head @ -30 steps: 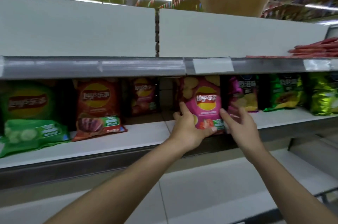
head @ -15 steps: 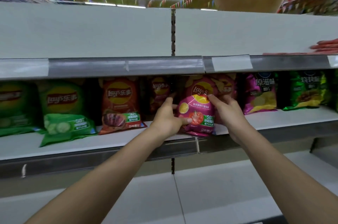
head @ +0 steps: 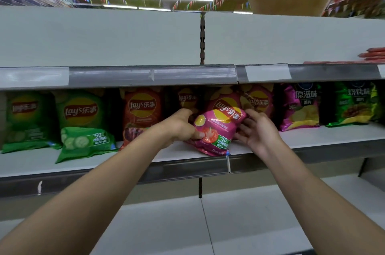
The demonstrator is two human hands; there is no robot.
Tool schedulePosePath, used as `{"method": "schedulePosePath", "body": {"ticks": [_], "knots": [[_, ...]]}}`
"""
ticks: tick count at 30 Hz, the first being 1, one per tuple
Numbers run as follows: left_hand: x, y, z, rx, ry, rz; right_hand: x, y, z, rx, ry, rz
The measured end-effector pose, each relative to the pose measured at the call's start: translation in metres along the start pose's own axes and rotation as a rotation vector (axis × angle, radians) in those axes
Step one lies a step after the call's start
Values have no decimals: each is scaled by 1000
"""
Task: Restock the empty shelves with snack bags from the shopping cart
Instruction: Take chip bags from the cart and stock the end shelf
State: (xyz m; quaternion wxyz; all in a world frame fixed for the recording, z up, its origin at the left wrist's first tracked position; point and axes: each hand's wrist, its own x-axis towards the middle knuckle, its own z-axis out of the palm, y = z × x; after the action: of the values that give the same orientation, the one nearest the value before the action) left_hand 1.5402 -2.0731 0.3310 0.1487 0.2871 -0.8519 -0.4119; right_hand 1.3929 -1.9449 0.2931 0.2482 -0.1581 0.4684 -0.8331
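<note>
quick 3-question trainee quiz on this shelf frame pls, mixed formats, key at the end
1. True or false: the pink tomato bag is lying flat on the top shelf.
2. Multiple choice: which hand has its thumb pressed on the front of the pink tomato bag? A) left hand B) right hand C) neither
3. Fill in: the bag just left of the red Lay's bag on the middle shelf is coloured ____.

Key
1. False: it stands tilted at the front edge of the middle shelf.
2. A: the left hand has the grip; the right hand's fingers are spread at the bag's right side.
3. Green: the green cucumber bag.
</note>
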Motion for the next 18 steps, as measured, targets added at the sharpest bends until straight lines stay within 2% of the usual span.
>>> {"method": "schedulePosePath", "body": {"ticks": [5,18], "knots": [[1,-5,-2,23,-74,-24,-3,-2,1,-92,-12,17],[-9,-1,-4,198,-113,29,-8,-1,5,-132,-21,132]]}}
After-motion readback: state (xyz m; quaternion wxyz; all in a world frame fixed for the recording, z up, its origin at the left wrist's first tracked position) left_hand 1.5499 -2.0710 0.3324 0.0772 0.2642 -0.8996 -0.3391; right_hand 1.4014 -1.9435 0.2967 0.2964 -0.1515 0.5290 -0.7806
